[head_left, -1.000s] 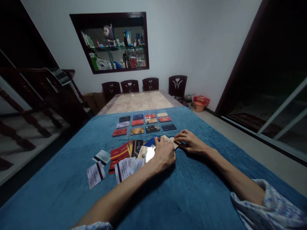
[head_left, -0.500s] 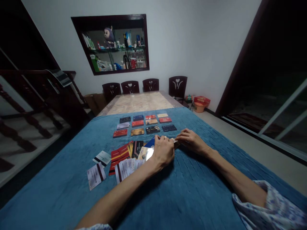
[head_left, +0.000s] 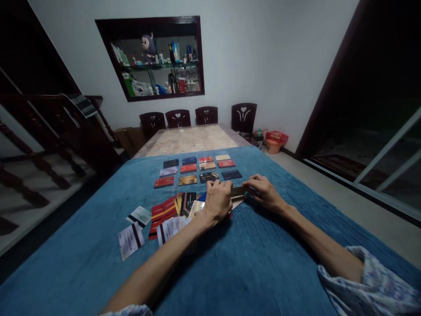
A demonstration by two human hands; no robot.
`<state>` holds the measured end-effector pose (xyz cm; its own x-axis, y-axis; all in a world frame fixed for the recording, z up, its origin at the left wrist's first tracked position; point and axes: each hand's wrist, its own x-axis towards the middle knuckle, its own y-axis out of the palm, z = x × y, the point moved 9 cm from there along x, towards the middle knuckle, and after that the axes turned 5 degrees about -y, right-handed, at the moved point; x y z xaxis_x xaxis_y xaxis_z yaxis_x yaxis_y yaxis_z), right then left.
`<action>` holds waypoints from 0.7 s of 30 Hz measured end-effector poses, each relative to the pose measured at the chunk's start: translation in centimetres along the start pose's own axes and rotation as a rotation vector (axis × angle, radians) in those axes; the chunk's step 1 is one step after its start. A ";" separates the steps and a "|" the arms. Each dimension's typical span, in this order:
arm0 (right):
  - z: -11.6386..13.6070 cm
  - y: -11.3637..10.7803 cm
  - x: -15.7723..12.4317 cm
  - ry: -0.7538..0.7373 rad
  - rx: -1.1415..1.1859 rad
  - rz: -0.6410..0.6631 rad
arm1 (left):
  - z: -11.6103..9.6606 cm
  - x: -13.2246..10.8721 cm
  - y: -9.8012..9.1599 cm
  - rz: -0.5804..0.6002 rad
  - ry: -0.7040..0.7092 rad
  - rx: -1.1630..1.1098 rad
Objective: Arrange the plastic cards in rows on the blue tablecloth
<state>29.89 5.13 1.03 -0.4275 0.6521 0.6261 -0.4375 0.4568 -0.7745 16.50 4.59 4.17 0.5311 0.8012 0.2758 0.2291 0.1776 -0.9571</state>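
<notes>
Three rows of cards [head_left: 187, 180] lie set out on the cloth [head_left: 263, 272]; the loose cards [head_left: 164, 210] nearer you look unplaced. Your right hand [head_left: 247, 188] pinches a card [head_left: 237, 191]; your left hand [head_left: 219, 199] curls over its other end, grip hidden.

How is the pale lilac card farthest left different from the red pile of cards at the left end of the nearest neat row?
The lilac card shows a dark stripe, while the red pile shows pale print on red. The lilac card looks thin, while the red pile has a thicker edge. The lilac card lies askew, while the red pile sits straighter. Both lie flat on the blue cloth.
</notes>
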 end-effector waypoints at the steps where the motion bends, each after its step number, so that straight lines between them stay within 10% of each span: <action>1: 0.0 0.0 0.0 0.002 0.004 -0.003 | 0.2 0.1 0.1 0.001 -0.004 -0.012; 21: -0.2 0.4 -0.2 0.026 0.082 -0.016 | 0.6 -0.2 1.6 0.001 -0.028 0.057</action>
<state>29.94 5.27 0.52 -0.3997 0.6610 0.6351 -0.5082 0.4168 -0.7537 16.21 5.05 2.52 0.5084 0.8167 0.2730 0.1816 0.2082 -0.9611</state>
